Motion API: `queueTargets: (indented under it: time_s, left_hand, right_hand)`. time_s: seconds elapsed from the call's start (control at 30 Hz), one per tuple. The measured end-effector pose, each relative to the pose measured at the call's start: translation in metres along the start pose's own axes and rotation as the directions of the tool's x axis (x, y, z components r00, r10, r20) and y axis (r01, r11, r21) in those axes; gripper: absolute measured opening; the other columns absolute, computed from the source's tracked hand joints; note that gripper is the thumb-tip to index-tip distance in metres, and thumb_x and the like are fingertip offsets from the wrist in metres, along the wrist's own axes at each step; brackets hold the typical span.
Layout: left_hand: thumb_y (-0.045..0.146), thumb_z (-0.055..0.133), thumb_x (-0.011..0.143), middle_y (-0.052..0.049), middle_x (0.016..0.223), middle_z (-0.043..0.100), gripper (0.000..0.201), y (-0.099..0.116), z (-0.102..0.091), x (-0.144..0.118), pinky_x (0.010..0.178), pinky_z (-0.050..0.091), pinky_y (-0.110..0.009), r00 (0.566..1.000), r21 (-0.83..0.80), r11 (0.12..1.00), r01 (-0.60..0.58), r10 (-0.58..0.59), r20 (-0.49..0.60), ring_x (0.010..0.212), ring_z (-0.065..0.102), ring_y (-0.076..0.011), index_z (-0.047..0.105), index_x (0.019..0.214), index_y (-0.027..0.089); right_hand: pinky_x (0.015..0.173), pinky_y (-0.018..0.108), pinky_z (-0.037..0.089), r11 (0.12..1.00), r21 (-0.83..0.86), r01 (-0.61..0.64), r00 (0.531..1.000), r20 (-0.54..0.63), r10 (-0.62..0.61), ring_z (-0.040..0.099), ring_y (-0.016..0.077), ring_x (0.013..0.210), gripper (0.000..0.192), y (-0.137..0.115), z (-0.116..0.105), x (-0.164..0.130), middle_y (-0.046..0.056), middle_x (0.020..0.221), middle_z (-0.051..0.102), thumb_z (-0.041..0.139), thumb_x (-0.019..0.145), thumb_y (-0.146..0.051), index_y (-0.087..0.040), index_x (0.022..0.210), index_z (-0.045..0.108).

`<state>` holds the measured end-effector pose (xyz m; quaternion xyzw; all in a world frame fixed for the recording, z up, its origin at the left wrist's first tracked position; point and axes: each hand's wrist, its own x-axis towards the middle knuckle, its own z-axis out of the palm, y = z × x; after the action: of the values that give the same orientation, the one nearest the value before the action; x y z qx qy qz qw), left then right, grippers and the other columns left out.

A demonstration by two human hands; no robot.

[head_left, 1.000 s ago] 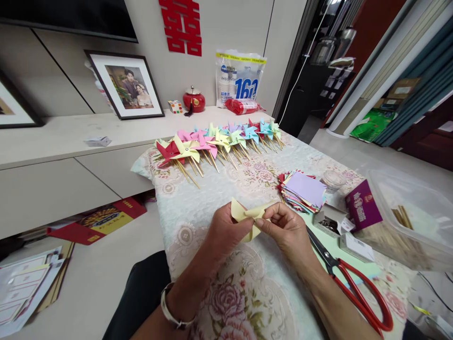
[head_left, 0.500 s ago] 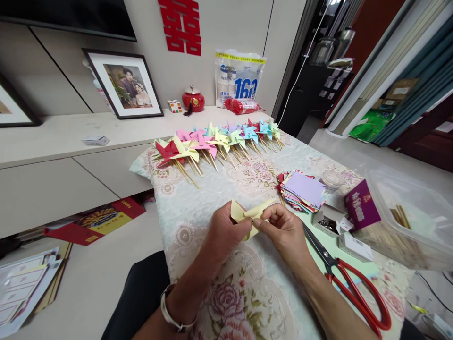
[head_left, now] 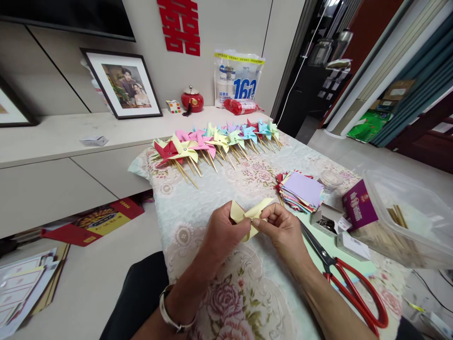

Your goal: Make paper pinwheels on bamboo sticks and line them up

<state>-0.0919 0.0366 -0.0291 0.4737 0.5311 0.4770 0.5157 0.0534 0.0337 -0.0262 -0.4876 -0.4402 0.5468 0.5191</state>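
Note:
Between both hands is a pale yellow paper pinwheel (head_left: 261, 206), its corners folded in toward the middle. My left hand (head_left: 226, 231) is closed on its left side, the thumb pressing near the centre. With thumb and fingertips, my right hand (head_left: 279, 226) pinches the right side close to the centre, where a small metallic spot shows. Whatever lies behind the folded paper is hidden. Red-handled scissors (head_left: 329, 259) lie beside my right forearm, on light green paper. Further back, several finished pinwheels (head_left: 186, 148) on sticks rest in a row along the table.
A stack of coloured paper squares (head_left: 302, 189) lies right of centre. Near it are a small open box of metal fasteners (head_left: 325, 222), a white box (head_left: 353, 245) and a clear plastic bin (head_left: 392, 236) holding sticks. A white cabinet (head_left: 53, 137) runs behind the flowered tablecloth (head_left: 212, 184).
The view has shifted very slightly. Both hands keep their grip on the yellow pinwheel, with hardly any movement of the fingers.

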Motion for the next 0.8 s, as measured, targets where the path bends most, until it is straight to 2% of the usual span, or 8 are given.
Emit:
queueTargets:
  time_s: [0.8]
  left_hand:
    - [0.021, 0.069, 0.063, 0.007, 0.055, 0.047, 0.02, 0.0016, -0.0009, -0.0019, 0.048, 0.032, -0.019, 1.0, -0.032, 0.999, 0.004, -0.004, 0.008, 0.052, 0.039, -0.0083, 0.05, 0.063, 0.02]
  right_hand:
    - [0.053, 0.026, 0.036, 0.998, 0.053, -0.02, 1.0, -0.001, 0.021, 0.053, 0.0134, 0.054, 0.039, 0.0018, 0.0031, -0.0018, -0.004, 0.064, 0.063, 0.089, 0.06, -0.037, -0.023, 0.076, 0.057]
